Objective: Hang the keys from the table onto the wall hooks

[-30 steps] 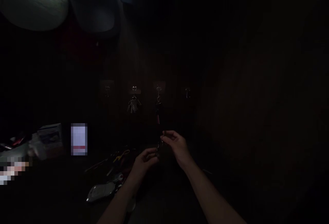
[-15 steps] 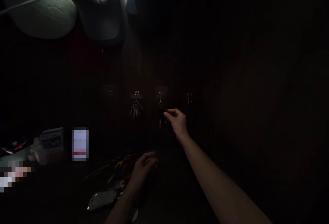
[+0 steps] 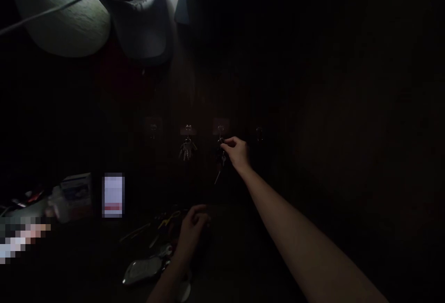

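A: What is nearest to the camera?

B: The left hand (image 3: 192,233). It is low above the desk, with the fingers loosely curled, and I cannot tell if it holds something. Just below it lies a silver oval case (image 3: 142,270), and beside the hand is a yellow-handled tool (image 3: 168,223), perhaps scissors.

A: And the other hand?

B: The right hand (image 3: 237,152) is raised to the wall. Its thumb and finger are pressed together at the top of a dark key bunch (image 3: 221,158), which hangs from a small wall hook (image 3: 220,130). It is too dark to say if they pinch the ring or only touch it.

A: What could go wrong from here?

B: If the pinch is weak, the bunch could slip and drop toward the desk. Also, the poor light hides the hook's opening, so the ring could catch badly or sit only half on it.

A: Is there a risk farther away?

B: A second key bunch (image 3: 187,150) hangs on the next hook (image 3: 188,130) to the left. A strong swing could perhaps reach it, but they are apart now. Higher up, two caps (image 3: 59,15) hang on the wall, well away from the hands.
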Motion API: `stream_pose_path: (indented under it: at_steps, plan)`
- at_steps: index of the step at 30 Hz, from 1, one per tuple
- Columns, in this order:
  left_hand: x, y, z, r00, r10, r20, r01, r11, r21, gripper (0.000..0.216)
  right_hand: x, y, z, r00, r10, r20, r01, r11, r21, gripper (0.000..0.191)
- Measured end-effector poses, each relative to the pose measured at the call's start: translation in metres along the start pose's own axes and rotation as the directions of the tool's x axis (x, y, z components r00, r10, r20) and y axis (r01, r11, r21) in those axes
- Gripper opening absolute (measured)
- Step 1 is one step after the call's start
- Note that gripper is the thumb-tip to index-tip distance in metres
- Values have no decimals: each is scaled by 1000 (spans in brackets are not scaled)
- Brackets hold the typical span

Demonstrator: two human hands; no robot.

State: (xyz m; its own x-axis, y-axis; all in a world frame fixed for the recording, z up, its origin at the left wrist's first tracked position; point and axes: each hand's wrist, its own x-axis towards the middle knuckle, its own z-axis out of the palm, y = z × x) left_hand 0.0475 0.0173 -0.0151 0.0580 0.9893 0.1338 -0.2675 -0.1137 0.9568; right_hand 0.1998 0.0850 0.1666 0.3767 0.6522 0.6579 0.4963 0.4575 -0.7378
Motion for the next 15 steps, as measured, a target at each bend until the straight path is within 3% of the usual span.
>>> stream_pose_path:
  at_steps: [15]
  plan:
    - [0,2,-1,999,17,31,-19,998,64,33,-37,43,-2,995,36,94,-53,981,185,23]
